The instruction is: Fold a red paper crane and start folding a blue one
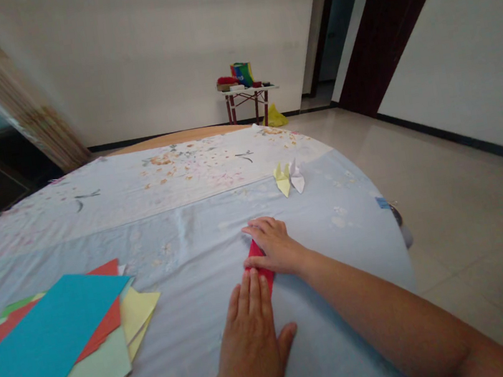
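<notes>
From where I stand, w/ the clock laid flat round the work and 12 straight ahead of the person, I see the narrow folded piece of bright red paper point(265, 274) in the centre, lying on the pale blue patterned tablecloth point(337, 257), partly hidden under the fingers. The L hand point(253, 339) comes from abt 7 o'clock, palm down, its fingers straight and close together, the tips touching the near L part of the paper; it presses and does not grasp. The R hand point(274, 245) reaches in from abt 4 o'clock and lies across the far part, thumb apart from the fingers, also w/o a closed grip; what is under its palm I cannot tell. At 1 o'clock, well apart, stand a small pale yellow folded paper figure point(283, 179) and a small white folded paper figure point(296, 177), side by side. Towards 9 o'clock is a loose pile of coloured paper sheets point(98, 362), w/ a turquoise rectangular sheet point(56, 337) on top. Farther, near 12, is a small folding table point(249, 90) w/ misc. items.
</notes>
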A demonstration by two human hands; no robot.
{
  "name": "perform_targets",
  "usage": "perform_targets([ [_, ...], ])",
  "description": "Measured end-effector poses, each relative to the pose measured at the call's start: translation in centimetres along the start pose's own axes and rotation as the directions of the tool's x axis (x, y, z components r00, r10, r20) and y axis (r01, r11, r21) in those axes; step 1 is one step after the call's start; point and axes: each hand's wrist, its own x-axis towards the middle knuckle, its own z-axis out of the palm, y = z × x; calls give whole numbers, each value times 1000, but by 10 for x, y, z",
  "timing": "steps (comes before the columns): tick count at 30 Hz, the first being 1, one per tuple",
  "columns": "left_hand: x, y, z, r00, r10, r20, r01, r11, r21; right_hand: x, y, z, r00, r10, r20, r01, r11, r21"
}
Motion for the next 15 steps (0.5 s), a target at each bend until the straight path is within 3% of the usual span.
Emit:
perform_targets([
  [5,1,0,-5,998,-30,57,32,999,-28,5,3,2,997,76,6,-76,997,21],
  [9,0,0,-4,996,-49,76,54,997,-62,9,12,0,982,151,-115,-145,988,60],
  [13,1,1,-5,994,-58,90,67,993,-100,3,15,-11,957,127,-262,-89,984,153],
  [15,1,0,-5,994,-55,90,65,992,-107,-2,13,-15,971,99,-219,-66,986,153],
])
